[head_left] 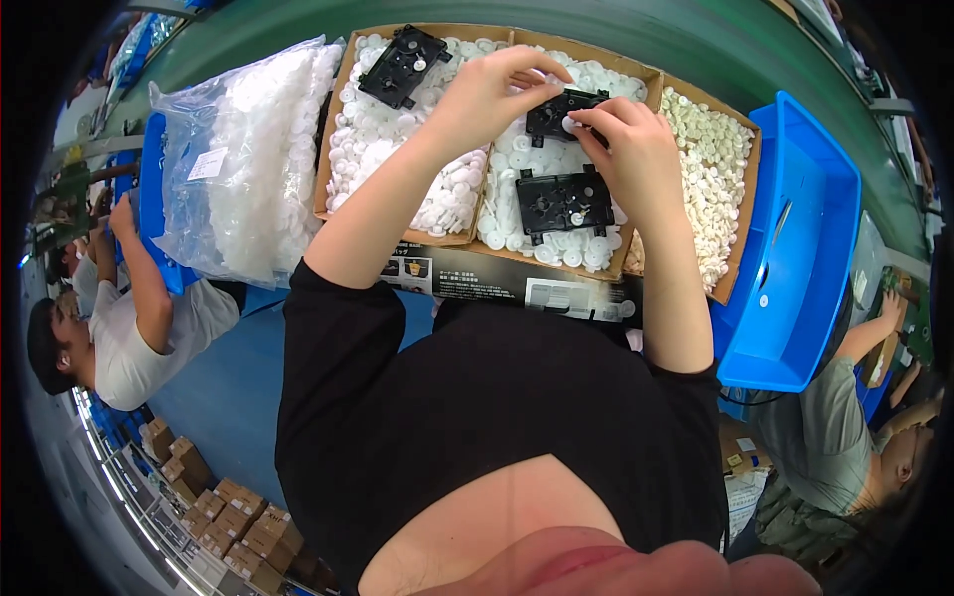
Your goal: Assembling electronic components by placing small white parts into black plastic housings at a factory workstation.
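Both hands met over the middle cardboard box (556, 260), working on a black plastic frame (558, 115) held above its heap of white gears. The left hand (489, 91) curled over the frame's upper left edge, fingers closed on it as a steadying grip, while the right hand (628, 139) pinched a small white gear (570, 124) between thumb and forefinger against the frame's face. By the look of it, the step in hand was seating that gear on the frame; finishing it would call for lining the gear's bore up with its post and pressing straight down, with the left hand keeping the frame level. A second black frame (562, 203) lay flat on the gears in the same box, already carrying a small white gear near its centre. A third black frame (402, 66) rested on the round white discs filling the left cardboard box (338, 129). The right cardboard box (740, 214) held cream-coloured gears. A clear bag of white plastic parts (248, 159) slumped beside the left box, and a blue plastic bin (805, 248) stood at the right, its contents unclear.
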A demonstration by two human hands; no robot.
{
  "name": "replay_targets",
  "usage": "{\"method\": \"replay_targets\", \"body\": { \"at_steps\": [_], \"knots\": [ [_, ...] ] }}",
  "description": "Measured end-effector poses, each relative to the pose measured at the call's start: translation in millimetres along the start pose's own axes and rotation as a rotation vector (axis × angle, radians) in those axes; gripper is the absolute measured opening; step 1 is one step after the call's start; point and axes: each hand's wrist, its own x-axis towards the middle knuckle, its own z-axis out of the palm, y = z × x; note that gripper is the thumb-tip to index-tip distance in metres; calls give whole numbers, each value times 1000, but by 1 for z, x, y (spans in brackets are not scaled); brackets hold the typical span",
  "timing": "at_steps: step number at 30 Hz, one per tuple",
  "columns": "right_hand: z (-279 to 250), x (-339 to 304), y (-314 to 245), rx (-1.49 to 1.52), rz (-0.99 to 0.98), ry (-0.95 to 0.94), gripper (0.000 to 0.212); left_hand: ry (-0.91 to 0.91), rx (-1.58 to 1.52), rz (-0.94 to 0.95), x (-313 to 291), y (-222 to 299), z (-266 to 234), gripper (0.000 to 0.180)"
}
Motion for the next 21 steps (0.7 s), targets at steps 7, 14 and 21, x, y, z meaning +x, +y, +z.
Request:
{"method": "replay_targets", "body": {
  "at_steps": [7,14,21],
  "knots": [
    [-20,-8,9,95,165,47,14,-89,156,44,3,17,13,16],
    [-31,-11,15,105,212,46,12,-28,329,179,1,1,23,15],
    [-32,-3,21,56,193,68,11,10,485,333,-6,-6,23,14]
  ]
}}
